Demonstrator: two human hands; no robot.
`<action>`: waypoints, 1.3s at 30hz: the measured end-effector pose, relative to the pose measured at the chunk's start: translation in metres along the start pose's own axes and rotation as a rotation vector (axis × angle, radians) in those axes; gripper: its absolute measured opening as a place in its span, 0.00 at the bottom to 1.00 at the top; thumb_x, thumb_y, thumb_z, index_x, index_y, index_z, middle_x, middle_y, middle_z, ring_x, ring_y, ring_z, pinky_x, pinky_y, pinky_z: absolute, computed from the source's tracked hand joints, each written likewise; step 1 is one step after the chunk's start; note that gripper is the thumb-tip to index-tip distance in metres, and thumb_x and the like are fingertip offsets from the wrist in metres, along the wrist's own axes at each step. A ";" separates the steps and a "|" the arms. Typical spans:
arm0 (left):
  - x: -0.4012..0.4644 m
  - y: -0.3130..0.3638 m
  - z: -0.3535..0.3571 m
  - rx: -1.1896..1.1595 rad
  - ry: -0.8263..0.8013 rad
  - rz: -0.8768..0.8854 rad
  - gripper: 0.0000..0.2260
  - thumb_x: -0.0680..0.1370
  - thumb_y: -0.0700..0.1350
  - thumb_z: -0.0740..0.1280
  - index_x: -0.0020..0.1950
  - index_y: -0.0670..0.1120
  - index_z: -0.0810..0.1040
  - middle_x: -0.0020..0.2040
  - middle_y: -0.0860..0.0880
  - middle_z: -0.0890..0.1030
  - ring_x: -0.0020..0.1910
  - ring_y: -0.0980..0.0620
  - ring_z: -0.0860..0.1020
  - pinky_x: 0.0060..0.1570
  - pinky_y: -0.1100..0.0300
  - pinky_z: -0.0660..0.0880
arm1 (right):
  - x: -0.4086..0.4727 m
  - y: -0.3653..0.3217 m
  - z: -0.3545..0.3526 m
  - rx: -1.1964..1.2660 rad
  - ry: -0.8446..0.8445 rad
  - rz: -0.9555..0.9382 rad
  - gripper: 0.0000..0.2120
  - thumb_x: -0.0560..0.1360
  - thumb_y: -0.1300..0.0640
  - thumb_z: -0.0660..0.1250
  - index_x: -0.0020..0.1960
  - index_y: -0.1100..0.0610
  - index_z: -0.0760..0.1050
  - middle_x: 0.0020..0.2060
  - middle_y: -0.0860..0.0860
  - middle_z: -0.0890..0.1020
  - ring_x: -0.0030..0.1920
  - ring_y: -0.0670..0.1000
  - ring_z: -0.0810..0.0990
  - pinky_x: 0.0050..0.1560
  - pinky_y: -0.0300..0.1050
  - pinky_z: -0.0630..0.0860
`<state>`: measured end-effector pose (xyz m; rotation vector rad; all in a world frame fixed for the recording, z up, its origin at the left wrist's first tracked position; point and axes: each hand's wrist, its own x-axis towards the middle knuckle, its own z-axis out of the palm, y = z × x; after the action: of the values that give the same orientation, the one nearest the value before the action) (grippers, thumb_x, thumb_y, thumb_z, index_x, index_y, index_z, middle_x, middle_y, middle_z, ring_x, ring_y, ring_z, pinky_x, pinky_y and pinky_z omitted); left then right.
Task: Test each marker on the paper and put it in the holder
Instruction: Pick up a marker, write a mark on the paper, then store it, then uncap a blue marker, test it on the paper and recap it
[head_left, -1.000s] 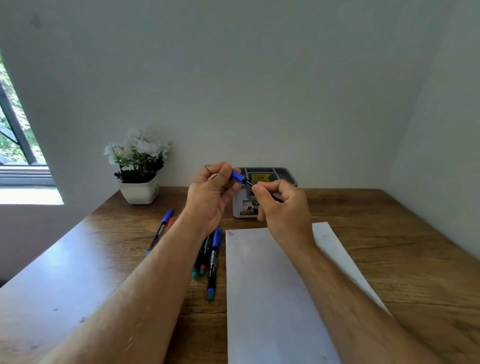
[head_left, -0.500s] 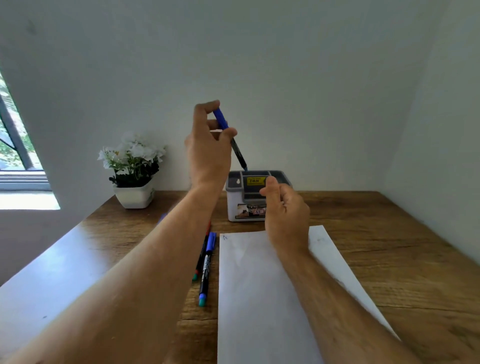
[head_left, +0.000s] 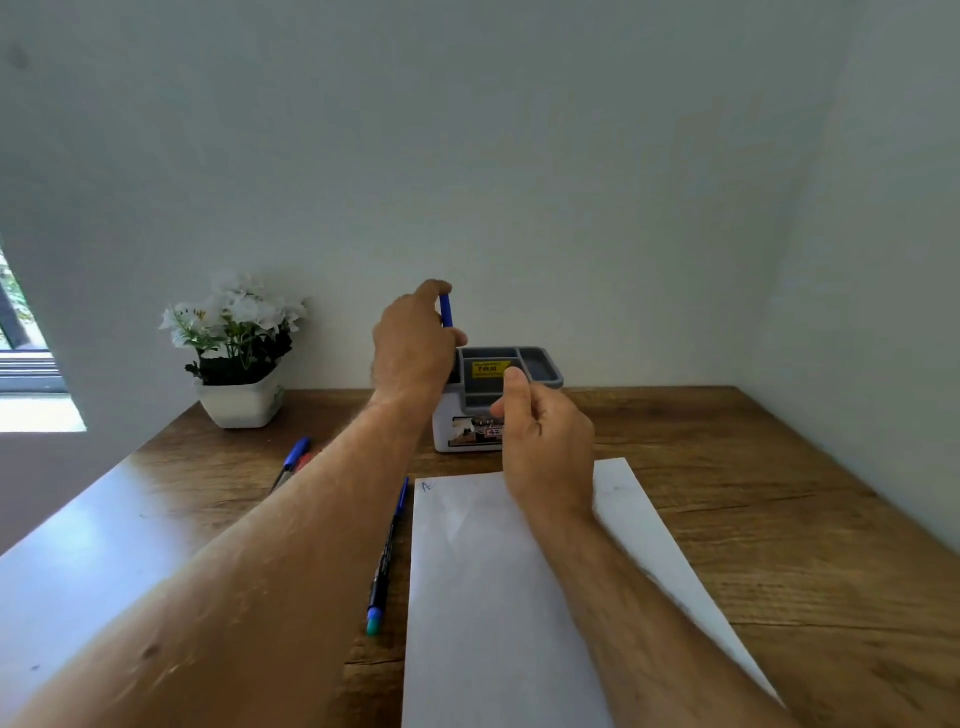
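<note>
The tabletop (head_left: 779, 519) is brown wood, running under both forearms to the wall. The paper (head_left: 493, 597) lies below the right hand and wrist, its long axis running away from the person, with a small blue mark near its far left corner.

The left arm reaches forward and up. The left hand (head_left: 413, 348) is at the holder's left edge, back of the hand toward the camera, fingers curled round a blue marker (head_left: 445, 310). The marker stands close to upright, its blue end poking up between the fingertips; its lower part is hidden behind the hand, so which compartment it is over cannot be told.

The right hand (head_left: 545, 441) is raised in front of the holder (head_left: 540, 371), thumb up, fingers loosely curled and holding nothing; it hides part of the holder's front face.

The holder, grey-topped with a white body, stands just beyond both hands. A plant (head_left: 239, 353) in a white pot sits well left of the left hand.

Right of the left forearm, along the paper's left edge, lies another marker (head_left: 387, 561), pointing away from the person. More markers (head_left: 293, 460) show left of that forearm.
</note>
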<state>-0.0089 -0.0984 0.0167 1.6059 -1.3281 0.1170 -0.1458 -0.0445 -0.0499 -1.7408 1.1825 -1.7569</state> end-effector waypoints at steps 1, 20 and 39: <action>0.000 0.000 0.001 0.009 -0.021 -0.011 0.24 0.75 0.43 0.74 0.69 0.52 0.73 0.53 0.47 0.83 0.42 0.55 0.77 0.35 0.70 0.66 | 0.000 0.000 0.000 0.000 -0.006 0.002 0.21 0.81 0.43 0.57 0.43 0.56 0.80 0.35 0.41 0.79 0.41 0.28 0.76 0.31 0.22 0.70; -0.020 0.018 -0.037 -0.159 0.048 -0.198 0.10 0.73 0.44 0.75 0.52 0.49 0.81 0.40 0.52 0.85 0.38 0.58 0.82 0.35 0.63 0.77 | -0.001 -0.006 0.000 -0.051 -0.034 0.017 0.21 0.81 0.45 0.58 0.41 0.57 0.81 0.34 0.42 0.79 0.34 0.33 0.78 0.30 0.21 0.68; -0.063 -0.004 -0.055 0.786 -0.653 -0.374 0.22 0.65 0.56 0.80 0.43 0.46 0.71 0.41 0.47 0.81 0.38 0.47 0.77 0.38 0.49 0.73 | -0.011 -0.016 -0.009 -0.223 -0.293 -0.021 0.20 0.80 0.41 0.59 0.46 0.55 0.81 0.49 0.51 0.85 0.49 0.47 0.84 0.39 0.34 0.79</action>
<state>-0.0033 -0.0161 0.0017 2.6993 -1.5211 -0.1526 -0.1485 -0.0244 -0.0432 -2.0606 1.2697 -1.3607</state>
